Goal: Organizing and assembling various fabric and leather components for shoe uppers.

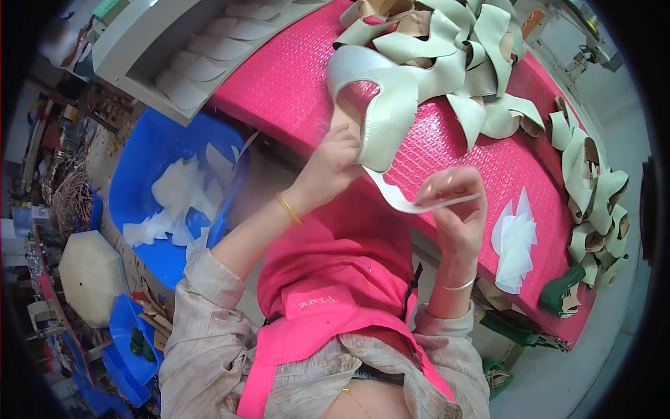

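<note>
My left hand (331,166) is closed on the lower edge of a pale green shoe upper (392,119), which has a large rounded opening and a beige lining. The upper rests partly over the pink-covered table (279,80) near its front edge. A thin white curved strip (391,193) runs from beneath the upper to my right hand (457,209), which pinches its far end between thumb and fingers. Whether the strip is joined to the upper, I cannot tell. Right of this hand, a fanned stack of white cut pieces (515,244) lies on the table.
More green uppers (433,35) are heaped at the back, and others line the right side (593,188). A grey machine (132,66) at the upper left holds a row of white pieces (216,49). Below it stands a blue basin (132,188) with white scraps, near a round stool (91,276).
</note>
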Demonstrator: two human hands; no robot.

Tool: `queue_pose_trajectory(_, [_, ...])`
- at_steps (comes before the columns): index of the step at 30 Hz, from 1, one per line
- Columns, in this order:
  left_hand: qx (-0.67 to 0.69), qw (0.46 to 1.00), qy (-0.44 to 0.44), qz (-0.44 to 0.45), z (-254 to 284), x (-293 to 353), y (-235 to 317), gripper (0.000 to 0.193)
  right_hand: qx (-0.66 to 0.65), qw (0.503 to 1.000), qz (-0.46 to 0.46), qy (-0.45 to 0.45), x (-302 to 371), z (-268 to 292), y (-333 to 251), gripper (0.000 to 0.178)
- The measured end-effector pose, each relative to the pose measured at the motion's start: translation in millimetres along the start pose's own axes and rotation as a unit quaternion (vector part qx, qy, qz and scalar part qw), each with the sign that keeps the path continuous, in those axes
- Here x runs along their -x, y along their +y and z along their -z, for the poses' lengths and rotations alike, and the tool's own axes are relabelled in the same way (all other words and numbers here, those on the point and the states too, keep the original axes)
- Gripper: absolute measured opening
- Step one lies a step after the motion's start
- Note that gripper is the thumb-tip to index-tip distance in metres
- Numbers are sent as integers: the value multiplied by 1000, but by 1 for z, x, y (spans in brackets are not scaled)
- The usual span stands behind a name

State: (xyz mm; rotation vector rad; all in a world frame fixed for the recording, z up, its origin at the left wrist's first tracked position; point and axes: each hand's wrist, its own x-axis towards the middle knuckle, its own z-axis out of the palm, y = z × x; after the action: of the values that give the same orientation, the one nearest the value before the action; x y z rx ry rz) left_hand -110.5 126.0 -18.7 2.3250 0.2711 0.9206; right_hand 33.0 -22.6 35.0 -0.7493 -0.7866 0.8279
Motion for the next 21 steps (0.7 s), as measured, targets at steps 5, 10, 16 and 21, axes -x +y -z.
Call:
queue_pose_trajectory(5, [52, 996, -57, 39, 5, 13, 5, 17, 162, 985, 5, 65, -53, -12, -2, 11])
queue_pose_trajectory(10, [77, 993, -92, 8, 11, 19, 12, 17, 205, 973, -84, 66, -82, 8, 33, 16])
queue_pose_trajectory(16, [110, 988, -109, 11, 11, 37, 11, 19, 217, 963, -143, 74, -70, 9, 55, 17])
queue_pose_trajectory(21, [178, 982, -53, 34, 12, 46, 15, 24, 234, 963, -118, 68, -54, 2, 59, 16])
